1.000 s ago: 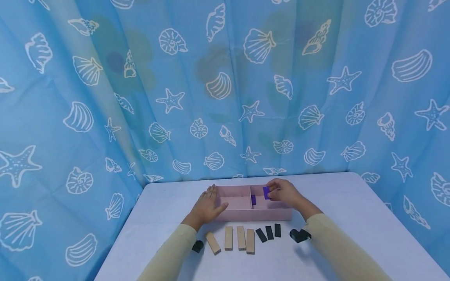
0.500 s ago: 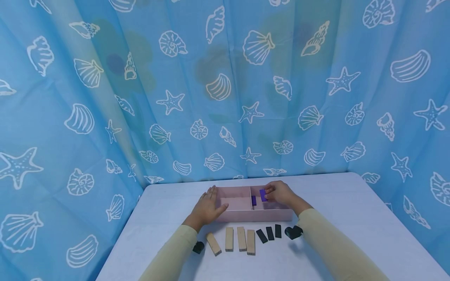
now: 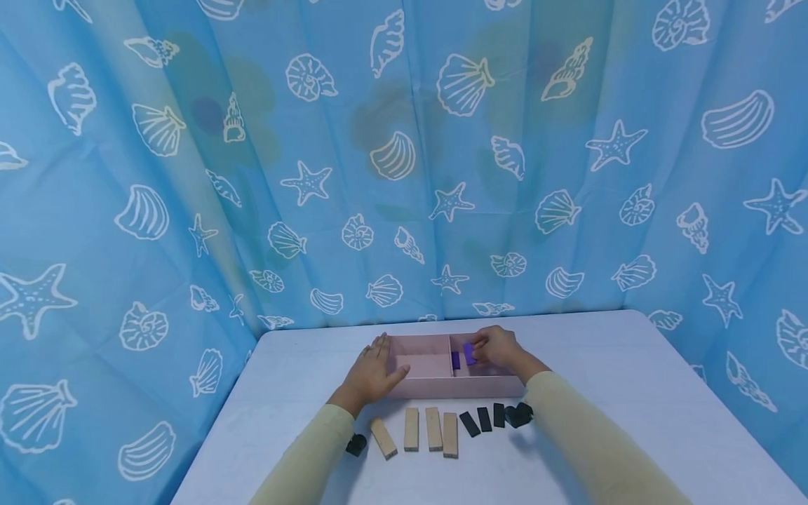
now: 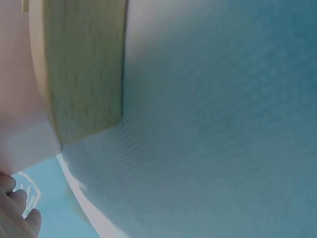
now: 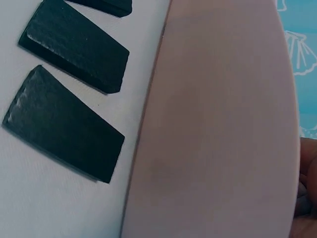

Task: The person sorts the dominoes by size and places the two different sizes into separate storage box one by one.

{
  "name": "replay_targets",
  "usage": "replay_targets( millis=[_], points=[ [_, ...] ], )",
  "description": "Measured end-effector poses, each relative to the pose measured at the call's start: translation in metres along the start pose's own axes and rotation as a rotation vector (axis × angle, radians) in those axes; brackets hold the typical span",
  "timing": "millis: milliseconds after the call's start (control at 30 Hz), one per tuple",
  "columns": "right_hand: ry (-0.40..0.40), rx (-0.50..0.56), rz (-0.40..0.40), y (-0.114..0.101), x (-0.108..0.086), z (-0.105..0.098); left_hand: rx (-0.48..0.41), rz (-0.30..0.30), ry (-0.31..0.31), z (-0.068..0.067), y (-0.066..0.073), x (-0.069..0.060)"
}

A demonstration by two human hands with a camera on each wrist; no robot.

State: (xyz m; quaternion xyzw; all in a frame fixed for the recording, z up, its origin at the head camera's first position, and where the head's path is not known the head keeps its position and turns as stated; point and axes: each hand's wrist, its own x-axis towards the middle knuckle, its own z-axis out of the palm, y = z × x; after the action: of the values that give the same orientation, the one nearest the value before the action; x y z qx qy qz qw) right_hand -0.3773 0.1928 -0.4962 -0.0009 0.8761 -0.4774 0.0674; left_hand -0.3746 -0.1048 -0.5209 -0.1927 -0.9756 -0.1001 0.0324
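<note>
In the head view a pink box (image 3: 442,387) with a divider stands on the table. My left hand (image 3: 369,375) rests against its left end, fingers extended over the rim and thumb over the left compartment. Inside the right compartment, my right hand (image 3: 497,347) pinches a purple block (image 3: 469,353) between thumb and fingers. Another purple block (image 3: 456,360) is by the divider, to the left of the held one. The right wrist view shows mostly the box's front wall (image 5: 213,119), with part of the right hand at the edge.
In front of the box lie several wooden blocks (image 3: 412,429) and, to their right, 3 black blocks (image 3: 484,419). The white table (image 3: 587,365) reaches back to a blue shell-patterned curtain (image 3: 353,175).
My right hand has moved left and lower into the right compartment, carrying the purple block closer to the divider. My left hand has stayed at the box's left end.
</note>
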Motion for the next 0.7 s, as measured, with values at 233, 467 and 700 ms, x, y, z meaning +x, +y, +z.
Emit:
replay_targets(
  millis=[233, 467, 700],
  points=[
    [0.023, 0.003, 0.043, 0.004, 0.003, 0.005, 0.010, 0.006, 0.015, 0.001, -0.001, 0.000],
    [0.031, 0.009, 0.104, 0.005, 0.004, 0.009, -0.008, -0.003, 0.011, 0.003, -0.001, 0.000],
    [0.081, 0.046, 0.178, 0.004, 0.007, 0.012, -0.012, 0.003, 0.014, 0.000, 0.000, -0.001]
  ],
)
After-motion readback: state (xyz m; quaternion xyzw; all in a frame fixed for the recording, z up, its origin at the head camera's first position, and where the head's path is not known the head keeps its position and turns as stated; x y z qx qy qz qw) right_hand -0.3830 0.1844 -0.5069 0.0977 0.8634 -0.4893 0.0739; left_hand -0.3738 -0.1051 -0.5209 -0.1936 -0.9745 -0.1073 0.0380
